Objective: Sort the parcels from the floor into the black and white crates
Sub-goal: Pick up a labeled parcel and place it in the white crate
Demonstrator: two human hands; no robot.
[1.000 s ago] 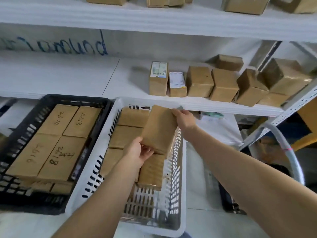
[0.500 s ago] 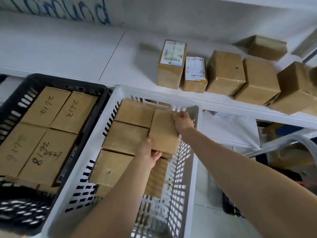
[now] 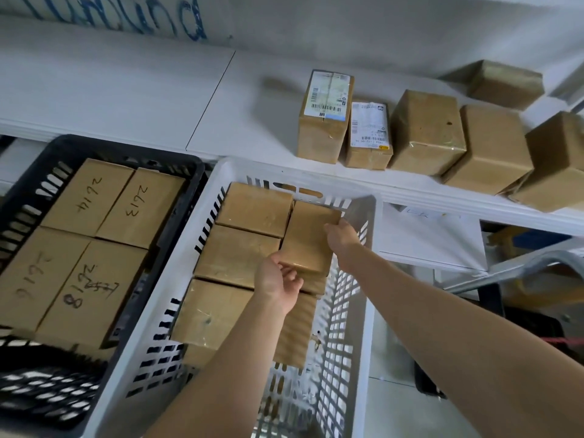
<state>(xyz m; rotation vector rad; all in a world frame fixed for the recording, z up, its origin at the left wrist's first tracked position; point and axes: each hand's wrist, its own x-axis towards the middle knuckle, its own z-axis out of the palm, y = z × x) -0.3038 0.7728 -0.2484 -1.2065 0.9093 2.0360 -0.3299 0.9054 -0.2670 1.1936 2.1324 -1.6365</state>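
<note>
white crate (image 3: 218, 172): near-right corner open down to mesh floor | left column blocked by three parcels (image 3: 234, 257) | black crate (image 3: 126, 150): four numbered parcels (image 3: 85, 286) cover the top | shelf (image 3: 126, 90): left half bare, boxes (image 3: 426, 128) line right

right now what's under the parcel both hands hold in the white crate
Under the held brown cardboard parcel, the edge of another brown parcel shows, inside the white slatted plastic crate. Whatever lies further beneath is covered.

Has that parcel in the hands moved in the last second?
Yes. The parcel has dropped lower into the white crate, toward its far right corner.
</note>
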